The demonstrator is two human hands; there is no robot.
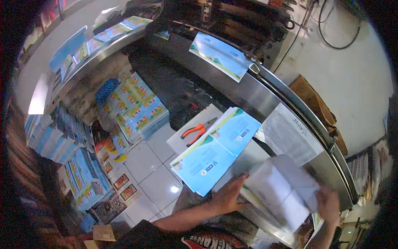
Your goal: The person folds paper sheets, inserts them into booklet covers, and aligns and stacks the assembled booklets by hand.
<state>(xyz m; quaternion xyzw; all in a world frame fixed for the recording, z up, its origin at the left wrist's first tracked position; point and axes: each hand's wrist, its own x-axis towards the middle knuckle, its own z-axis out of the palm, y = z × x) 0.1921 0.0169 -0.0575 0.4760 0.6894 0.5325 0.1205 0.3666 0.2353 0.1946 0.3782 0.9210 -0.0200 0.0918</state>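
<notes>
White folded paper sheets (278,191) sit between both hands on the shiny metal table (265,89), and they look blurry. Left hand (227,196) lies flat on the sheets' left edge, fingers (239,181) straight and close together. Right hand (329,204) grips the sheets' right corner; its fingers are curled, but I cannot tell how tightly they pinch. Just past the left fingertips lies a stack of blue and green book covers (217,148). Beyond that stack sit orange pliers (196,131). A printed white sheet (289,135) lies past the right fingers.
</notes>
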